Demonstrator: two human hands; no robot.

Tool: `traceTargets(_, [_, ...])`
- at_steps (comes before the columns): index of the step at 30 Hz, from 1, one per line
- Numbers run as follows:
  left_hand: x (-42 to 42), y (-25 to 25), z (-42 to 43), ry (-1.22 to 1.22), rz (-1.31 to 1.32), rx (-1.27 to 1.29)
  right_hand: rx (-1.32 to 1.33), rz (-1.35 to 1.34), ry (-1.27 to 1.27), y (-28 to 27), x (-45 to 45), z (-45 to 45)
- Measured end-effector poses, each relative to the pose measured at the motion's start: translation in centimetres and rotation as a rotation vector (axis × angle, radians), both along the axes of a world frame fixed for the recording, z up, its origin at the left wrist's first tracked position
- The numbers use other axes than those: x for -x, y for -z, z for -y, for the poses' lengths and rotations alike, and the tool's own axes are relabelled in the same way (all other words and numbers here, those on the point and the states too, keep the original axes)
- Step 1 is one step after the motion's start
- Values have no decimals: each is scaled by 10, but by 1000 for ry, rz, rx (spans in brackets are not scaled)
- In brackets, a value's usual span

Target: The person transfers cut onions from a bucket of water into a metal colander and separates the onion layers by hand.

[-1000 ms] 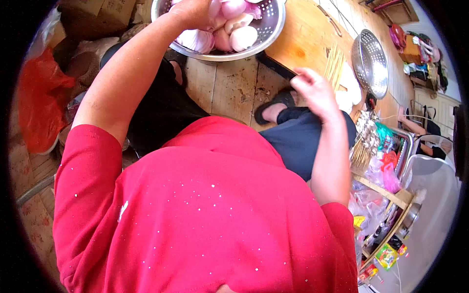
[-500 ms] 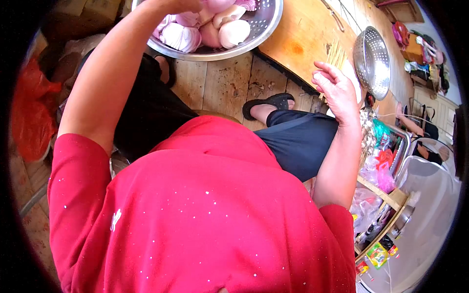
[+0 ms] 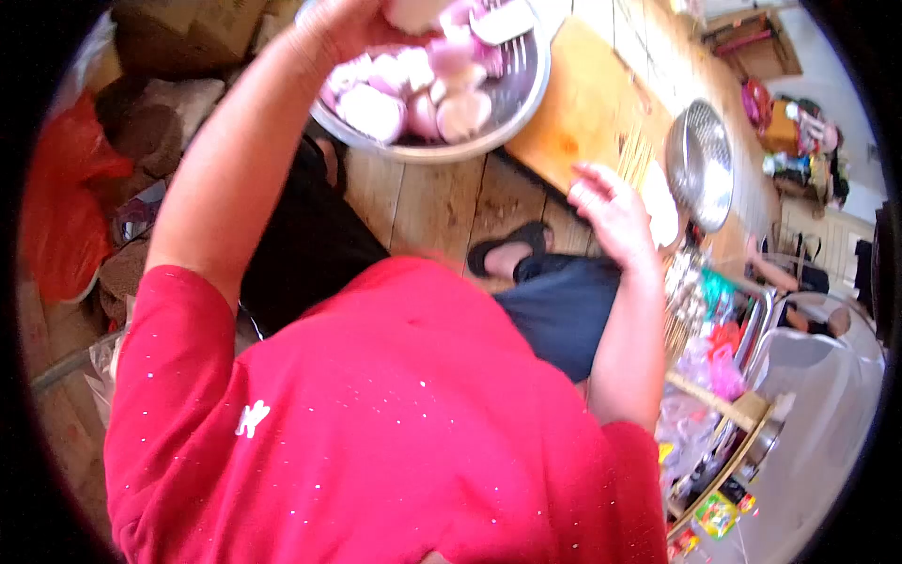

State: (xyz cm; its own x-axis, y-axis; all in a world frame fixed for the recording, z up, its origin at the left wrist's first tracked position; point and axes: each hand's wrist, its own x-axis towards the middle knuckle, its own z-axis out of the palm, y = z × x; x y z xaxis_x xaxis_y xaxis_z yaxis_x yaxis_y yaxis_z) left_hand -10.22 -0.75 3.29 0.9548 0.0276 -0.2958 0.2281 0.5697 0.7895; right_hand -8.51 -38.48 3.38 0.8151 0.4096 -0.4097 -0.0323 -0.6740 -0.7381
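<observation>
At the top, my left hand [image 3: 362, 28] is over a metal bowl [image 3: 329, 127] filled with pale pink-purple onions [image 3: 373, 111]. Its fingers are closed around a pale onion [image 3: 413, 11], partly cut off by the frame's upper edge. Several onions in the bowl look cut, with flat pale faces. My right hand [image 3: 611, 211] has its fingers apart and holds nothing visible. It is above the near edge of a wooden board [image 3: 573, 99], close to a bundle of thin bamboo skewers [image 3: 637, 155]. The picture is slightly blurred.
A perforated metal colander [image 3: 700, 164] stands beyond the skewers. To the right are a shelf of plastic bags [image 3: 691, 423] and a large translucent bin [image 3: 817, 395]. A red plastic bag [image 3: 70, 216] lies at left. Another person's arm [image 3: 775, 268] shows at far right.
My left hand now shows a pale onion in its grasp above the bowl. The whole view has shifted, with the bowl lower in the picture. My right hand remains open near the skewers.
</observation>
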Motion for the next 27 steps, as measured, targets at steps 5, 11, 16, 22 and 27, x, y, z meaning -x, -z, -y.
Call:
traceTargets(5, [17, -17, 13, 61, -44, 142, -124, -22, -65, -30, 2, -58])
traceTargets(11, [20, -24, 24, 200, -39, 171, -437, 44, -130, -43, -13, -123])
traceTargets(16, [20, -33, 25, 279, -97, 24, -723, -51, -154, -25, -36, -163])
traceTargets(22, [0, 2, 22, 127, 111, -207, -880, -350, 30, 17, -71, -178])
traceTargets(27, [-27, -5, 19, 63, 25, -373, -887, -283, 86, 19, -93, -184])
